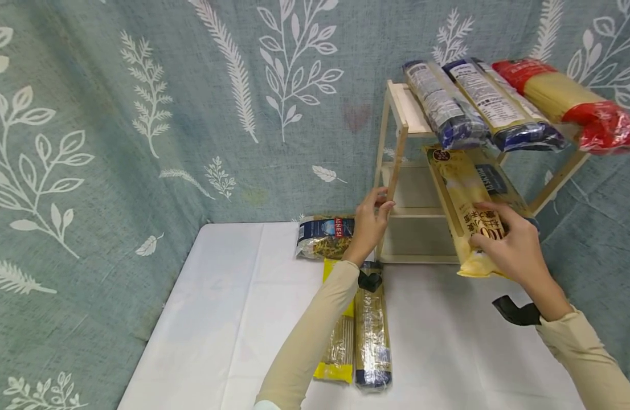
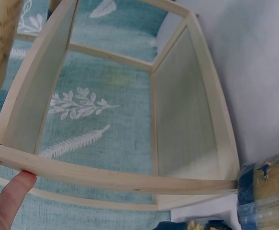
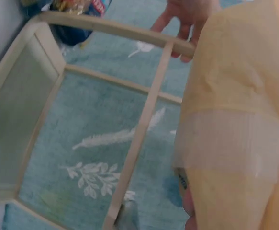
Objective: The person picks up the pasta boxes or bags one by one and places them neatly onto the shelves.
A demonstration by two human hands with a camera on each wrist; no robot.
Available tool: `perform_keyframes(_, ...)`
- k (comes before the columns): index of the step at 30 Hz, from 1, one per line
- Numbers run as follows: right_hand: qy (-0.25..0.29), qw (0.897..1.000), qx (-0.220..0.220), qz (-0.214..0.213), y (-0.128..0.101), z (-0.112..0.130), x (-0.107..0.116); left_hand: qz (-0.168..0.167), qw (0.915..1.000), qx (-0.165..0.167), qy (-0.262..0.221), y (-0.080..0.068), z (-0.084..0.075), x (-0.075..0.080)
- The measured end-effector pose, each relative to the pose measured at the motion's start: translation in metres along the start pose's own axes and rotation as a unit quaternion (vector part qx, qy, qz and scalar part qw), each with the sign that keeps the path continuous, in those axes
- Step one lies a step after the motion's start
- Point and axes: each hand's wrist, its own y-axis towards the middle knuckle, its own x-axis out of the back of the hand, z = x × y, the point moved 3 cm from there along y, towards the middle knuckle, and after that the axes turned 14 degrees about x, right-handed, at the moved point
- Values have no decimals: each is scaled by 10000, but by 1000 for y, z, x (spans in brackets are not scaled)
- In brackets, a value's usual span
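My left hand (image 1: 370,222) grips the left front post (image 2: 106,175) of a small wooden shelf rack (image 1: 414,239), thumb on one side and fingers on the other. A yellow noodle package (image 1: 466,210) is held in my right hand (image 1: 515,245), thumb and fingers spread over its printed face. The package tilts, its far end under the top shelf and its near end sticking out in front. Part of a dark label (image 1: 491,177) shows beside it; whether that belongs to a second package I cannot tell. In the right wrist view the package (image 3: 235,120) covers most of my right hand.
On the top shelf lie two blue-ended pasta packages (image 1: 438,102) (image 1: 502,102) and a red-ended one (image 1: 566,97). Left of the rack, on the white table (image 1: 207,319), are an Agnesi pasta bag (image 1: 320,236), a yellow-ended spaghetti pack (image 1: 338,347) and a blue-ended one (image 1: 372,330).
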Motion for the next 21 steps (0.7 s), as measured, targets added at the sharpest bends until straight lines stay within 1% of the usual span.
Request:
perform_keyframes(4, -49, 9999, -115, -16, 20, -5, -10, -34, 9999, -109, -22, 0, 1, 1)
perform_keyframes(10, 129, 9989, -252, 368, 41, -17, -23, -28, 9999, -94, -39, 0, 2, 0)
perform_keyframes(12, 110, 9989, -259, 368, 46, -21, -25, -45, 9999, -84, -40, 0, 2, -1)
perform_keyframes(15, -182, 9997, -97, 120, 48, -25, -25, -21, 9999, -101, -7, 1, 0, -2)
perform_keyframes(17, -459, 9988, 119, -92, 48, -27, -25, 0, 10000, -97, 2, 1, 0, -3)
perform_keyframes(19, -727, 9968, 274, -167, 48, -30, -26, -21, 10000, -72, 7, 1, 0, -2)
perform_keyframes(21, -965, 9946, 347, -139, 49, -32, -29, -54, 10000, -32, 12, 0, 0, -1)
